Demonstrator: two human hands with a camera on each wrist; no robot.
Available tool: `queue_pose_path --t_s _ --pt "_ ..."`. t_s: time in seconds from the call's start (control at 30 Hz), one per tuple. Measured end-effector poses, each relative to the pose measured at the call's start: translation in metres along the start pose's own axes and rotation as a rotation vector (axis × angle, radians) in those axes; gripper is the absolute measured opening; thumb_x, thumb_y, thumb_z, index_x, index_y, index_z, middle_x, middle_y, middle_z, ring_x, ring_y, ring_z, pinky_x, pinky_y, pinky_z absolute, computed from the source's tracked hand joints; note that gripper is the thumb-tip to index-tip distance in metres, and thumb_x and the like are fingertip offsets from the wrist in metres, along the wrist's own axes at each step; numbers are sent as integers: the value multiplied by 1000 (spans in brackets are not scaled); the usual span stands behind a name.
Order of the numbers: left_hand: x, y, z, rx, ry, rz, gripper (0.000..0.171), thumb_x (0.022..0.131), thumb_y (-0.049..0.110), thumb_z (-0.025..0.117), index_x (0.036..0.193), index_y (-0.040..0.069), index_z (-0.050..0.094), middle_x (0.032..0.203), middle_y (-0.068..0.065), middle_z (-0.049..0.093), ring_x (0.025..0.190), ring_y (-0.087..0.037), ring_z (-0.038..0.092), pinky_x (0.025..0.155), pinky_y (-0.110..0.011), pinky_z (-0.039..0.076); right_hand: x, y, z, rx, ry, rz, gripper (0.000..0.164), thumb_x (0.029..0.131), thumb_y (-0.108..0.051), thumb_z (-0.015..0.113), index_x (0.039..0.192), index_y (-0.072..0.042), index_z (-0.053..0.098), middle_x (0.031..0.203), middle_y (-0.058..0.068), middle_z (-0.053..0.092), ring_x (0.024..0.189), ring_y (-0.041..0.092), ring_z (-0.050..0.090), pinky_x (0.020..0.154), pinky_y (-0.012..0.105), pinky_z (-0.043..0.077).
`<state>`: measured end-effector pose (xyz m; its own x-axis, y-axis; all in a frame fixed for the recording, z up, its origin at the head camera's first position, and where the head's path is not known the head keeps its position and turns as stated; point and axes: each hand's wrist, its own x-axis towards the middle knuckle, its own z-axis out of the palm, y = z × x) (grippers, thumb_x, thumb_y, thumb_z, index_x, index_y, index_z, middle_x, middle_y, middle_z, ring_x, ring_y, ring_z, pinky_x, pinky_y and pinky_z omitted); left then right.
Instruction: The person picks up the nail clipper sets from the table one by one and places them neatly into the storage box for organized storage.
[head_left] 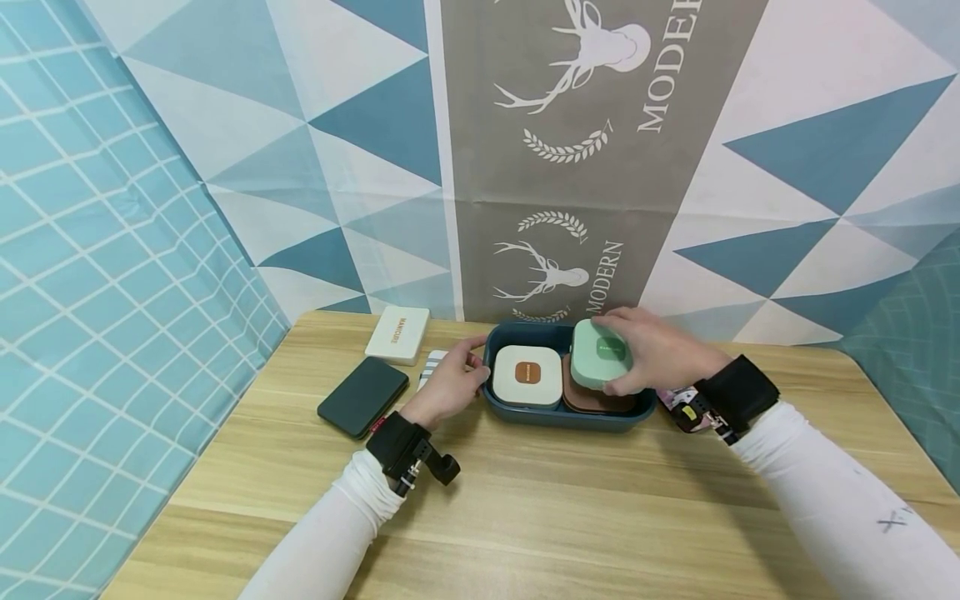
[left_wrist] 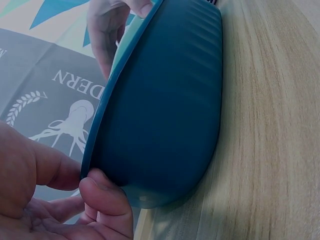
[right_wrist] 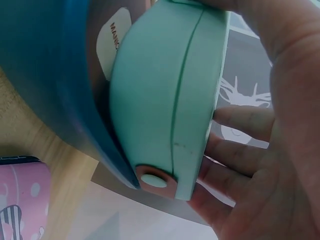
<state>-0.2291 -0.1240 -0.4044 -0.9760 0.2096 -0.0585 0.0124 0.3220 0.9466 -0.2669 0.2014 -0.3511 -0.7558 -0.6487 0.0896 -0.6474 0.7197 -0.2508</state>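
Observation:
A dark blue oblong bin (head_left: 566, 417) stands near the back of the table. My left hand (head_left: 453, 382) is at its left end, thumb and finger pinching the bin's rim (left_wrist: 95, 120). Inside lie a white square case (head_left: 507, 382) with an orange-brown label, on the left, and a brown case (head_left: 596, 400) on the right. Over the brown one, my right hand (head_left: 656, 346) grips a mint-green square case (head_left: 592, 362) by its edges. In the right wrist view this green case (right_wrist: 150, 90) is tilted beside the bin's rim, with a brown tab and green button at one corner.
Left of the bin are a white box (head_left: 397, 335) lettered "MANICURE", a dark green flat case (head_left: 363, 397) and a striped item (head_left: 431, 365), partly behind the left hand. A pink patterned item (right_wrist: 25, 200) lies right of the bin. A patterned cloth wall (head_left: 390, 208) rises behind the table.

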Motion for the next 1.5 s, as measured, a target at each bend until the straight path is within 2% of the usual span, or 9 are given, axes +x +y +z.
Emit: queue_pose_path --t_s 0.6,1.07,1.3,1.5 --pt "0 1 1 -2 -2 2 52 97 4 48 147 10 34 96 -12 48 69 -27 54 54 -29 43 4 -4 9 -6 -38 0 97 63 -46 84 142 -7 44 134 9 46 108 22 45 86 38 44" --pt "-1 1 0 1 2 -5 52 98 5 49 148 10 33 97 -12 48 72 -28 55 56 -29 42 4 0 16 -33 -43 -30 96 61 -48 83 140 -8 47 130 6 50 105 19 49 84 35 45" --pt "0 1 0 1 0 -12 53 98 5 48 148 10 33 97 -12 48 76 -35 55 55 -29 42 4 2 18 -23 -54 -37 97 61 -48 84 140 -6 47 130 7 51 106 19 48 85 35 45" --pt "0 2 0 0 1 -15 52 98 5 49 148 11 33 97 -12 48 75 -33 55 55 -28 42 3 1 19 -22 -58 -34 97 61 -48 84 140 -6 46 130 6 50 107 19 47 86 35 45"
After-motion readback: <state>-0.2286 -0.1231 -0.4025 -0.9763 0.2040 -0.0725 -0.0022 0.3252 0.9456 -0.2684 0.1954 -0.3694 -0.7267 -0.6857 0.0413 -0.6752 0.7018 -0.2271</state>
